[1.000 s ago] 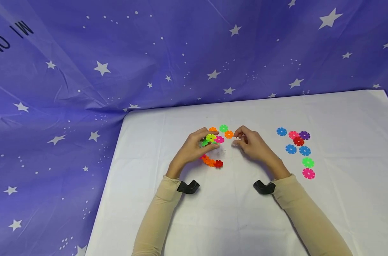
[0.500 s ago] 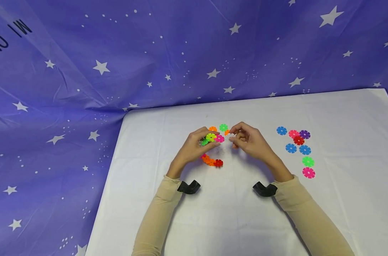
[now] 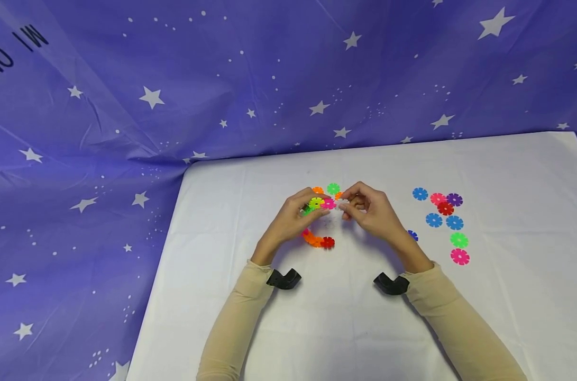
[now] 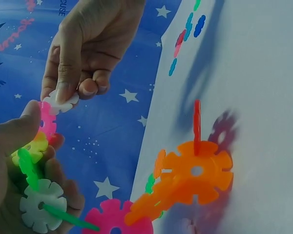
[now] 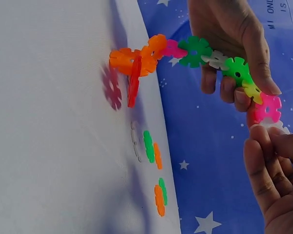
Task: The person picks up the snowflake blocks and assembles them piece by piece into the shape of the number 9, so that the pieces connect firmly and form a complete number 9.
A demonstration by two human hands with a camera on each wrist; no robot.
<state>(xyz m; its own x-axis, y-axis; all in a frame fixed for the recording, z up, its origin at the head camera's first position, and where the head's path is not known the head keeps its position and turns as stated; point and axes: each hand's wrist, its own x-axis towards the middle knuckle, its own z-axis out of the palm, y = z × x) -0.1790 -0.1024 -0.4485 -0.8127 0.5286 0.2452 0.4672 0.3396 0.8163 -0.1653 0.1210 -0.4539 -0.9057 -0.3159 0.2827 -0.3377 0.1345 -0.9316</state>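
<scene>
The left hand (image 3: 293, 214) holds a chain (image 3: 315, 241) of plastic flower discs over the white table (image 3: 345, 328); its thumb and fingers are closed on a pink disc (image 3: 329, 203) near one end. The right hand (image 3: 371, 211) makes a narrow pinch and has a white disc (image 4: 62, 103) between thumb and fingers. This disc meets the edge of the pink one, but the fingertips cover the place, so it is difficult to tell if it sits in a slot.

After the pink piece, the chain goes through a yellow disc (image 3: 316, 203), a green disc (image 4: 28, 165), a second white disc (image 4: 43, 206), a dark green disc (image 5: 195, 51), another pink disc (image 4: 112, 214) and orange discs (image 4: 198, 171), until a red disc (image 3: 328, 243) at the other end.

Beyond the hands lie loose orange and green discs (image 3: 333, 189). To the right, a loose group (image 3: 454, 222) of blue, pink, purple, red and green discs rests on the cloth. A dark blue disc (image 3: 413, 235) is partly hidden behind the right wrist.
</scene>
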